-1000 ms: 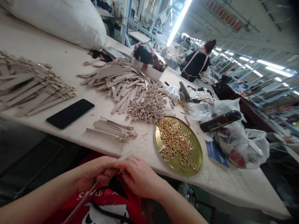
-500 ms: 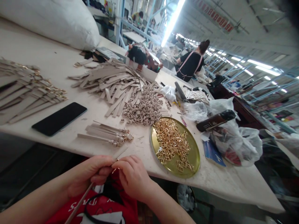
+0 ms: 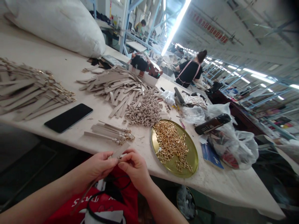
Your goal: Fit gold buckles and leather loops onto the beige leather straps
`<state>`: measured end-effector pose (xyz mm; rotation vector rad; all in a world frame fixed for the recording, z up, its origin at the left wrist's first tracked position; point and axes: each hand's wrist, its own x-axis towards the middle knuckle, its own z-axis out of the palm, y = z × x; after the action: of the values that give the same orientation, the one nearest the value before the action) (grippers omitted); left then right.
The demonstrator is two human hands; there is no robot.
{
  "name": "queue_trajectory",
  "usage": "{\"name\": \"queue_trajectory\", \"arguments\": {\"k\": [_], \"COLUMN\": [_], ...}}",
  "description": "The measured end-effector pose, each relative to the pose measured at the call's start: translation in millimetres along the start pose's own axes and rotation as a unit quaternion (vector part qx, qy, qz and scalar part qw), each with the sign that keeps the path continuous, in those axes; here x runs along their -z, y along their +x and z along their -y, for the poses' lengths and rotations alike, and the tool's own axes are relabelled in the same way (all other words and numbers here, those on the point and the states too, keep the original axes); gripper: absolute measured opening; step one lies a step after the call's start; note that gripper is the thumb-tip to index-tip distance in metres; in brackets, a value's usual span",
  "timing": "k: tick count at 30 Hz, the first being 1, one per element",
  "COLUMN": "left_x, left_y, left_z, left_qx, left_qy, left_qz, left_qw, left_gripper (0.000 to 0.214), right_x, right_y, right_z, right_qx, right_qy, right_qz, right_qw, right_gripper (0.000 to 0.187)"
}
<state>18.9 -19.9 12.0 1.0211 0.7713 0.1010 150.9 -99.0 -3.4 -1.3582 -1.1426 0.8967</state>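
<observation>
A beige strap [image 3: 121,150] is pinched in my left hand [image 3: 101,163], its flat end sticking up toward the table and its other part hanging below. My right hand [image 3: 136,168] has its fingertips closed at the same strap, beside a small glint of gold metal mostly hidden by the fingers. Just beyond my hands, several straps with gold buckles [image 3: 109,133] lie in a small bundle. To the right stands a round gold tray [image 3: 192,155] heaped with gold buckles [image 3: 169,140]. Behind it is a pile of small beige loops [image 3: 143,112].
Loose beige straps [image 3: 116,82] form a large heap at the back. Buckled straps [image 3: 30,90] lie at far left, near a black phone [image 3: 68,118]. A white sack [image 3: 58,28], a dark handset [image 3: 212,123], a blue booklet [image 3: 211,155] and plastic bags [image 3: 245,146] surround them.
My hands have shifted slightly and the strap has turned, showing more of its flat face above the fingers. My right fingers have moved back a little along it. The camera view has shifted slightly.
</observation>
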Motion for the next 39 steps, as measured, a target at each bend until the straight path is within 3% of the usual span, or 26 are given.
{"name": "queue_trajectory", "arguments": {"k": [2, 5, 9, 14, 20, 27, 31, 34, 37, 39], "left_x": [-1.6, -1.7, -0.4, 3.6, 9.4, 11.8, 19.4, 21.8, 20.5, 19.7], "left_y": [0, -2, -13, -25, -25, -19, -18, -12, -5, -2], "left_z": [3, 6, 5, 5, 10, 8, 4, 6, 10, 11], "left_qx": [-0.039, -0.101, -0.152, -0.164, -0.158, -0.16, -0.13, -0.122, -0.103, -0.08], "left_qy": [0.046, 0.114, 0.187, 0.259, 0.259, 0.296, 0.314, 0.292, 0.235, 0.177], "left_qz": [-0.016, -0.049, -0.089, -0.112, -0.08, -0.073, -0.037, -0.056, -0.091, -0.085], "left_qw": [0.998, 0.987, 0.966, 0.945, 0.949, 0.939, 0.94, 0.947, 0.962, 0.977], "left_gripper": [0.039, 0.034, 0.029, 0.027, 0.027, 0.023, 0.02, 0.012, 0.01, 0.012], "right_x": [-1, 0, 0, -4, -12, -22, -24, -30, -36, -38], "right_y": [-1, -1, 3, 5, 6, 4, 4, 4, 3, 3], "right_z": [-2, -4, -3, -3, -5, -8, -14, -19, -24, -26], "right_qx": [-0.038, -0.065, -0.125, -0.182, -0.202, -0.183, -0.195, -0.193, -0.175, -0.167], "right_qy": [0.062, 0.11, 0.242, 0.364, 0.401, 0.353, 0.339, 0.285, 0.228, 0.21], "right_qz": [0.008, -0.037, -0.1, -0.104, -0.105, -0.125, -0.088, -0.049, -0.047, -0.05], "right_qw": [0.997, 0.991, 0.957, 0.908, 0.887, 0.909, 0.916, 0.938, 0.957, 0.962], "right_gripper": [0.009, 0.009, 0.014, 0.021, 0.024, 0.025, 0.023, 0.021, 0.019, 0.019]}}
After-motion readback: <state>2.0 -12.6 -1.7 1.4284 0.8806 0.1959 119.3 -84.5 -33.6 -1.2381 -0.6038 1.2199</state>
